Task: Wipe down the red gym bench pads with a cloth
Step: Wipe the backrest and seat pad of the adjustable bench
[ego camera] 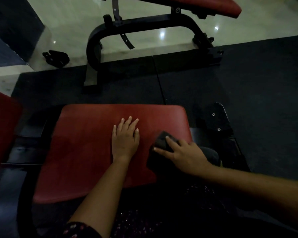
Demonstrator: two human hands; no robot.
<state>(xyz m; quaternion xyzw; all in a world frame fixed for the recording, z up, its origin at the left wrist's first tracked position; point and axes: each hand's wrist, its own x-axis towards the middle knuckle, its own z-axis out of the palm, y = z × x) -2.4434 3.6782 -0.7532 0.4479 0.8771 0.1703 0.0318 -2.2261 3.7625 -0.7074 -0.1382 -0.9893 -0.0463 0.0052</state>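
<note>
A red bench pad [86, 143] fills the lower middle of the head view, set in a black frame. My left hand [125, 137] lies flat on the pad's middle with straight fingers. To its right, my right hand [181, 152] presses a dark cloth [159, 146] onto the pad near its right edge, fingers spread over the cloth. Another red pad [2, 127] shows at the left edge.
A second bench with a red pad [205, 4] and a curved black frame [136, 26] stands ahead on the pale tiled floor. A small black object [56, 58] lies on the tiles at left. Dark rubber matting [248, 79] surrounds my bench. A black metal plate [217, 117] sits right of the pad.
</note>
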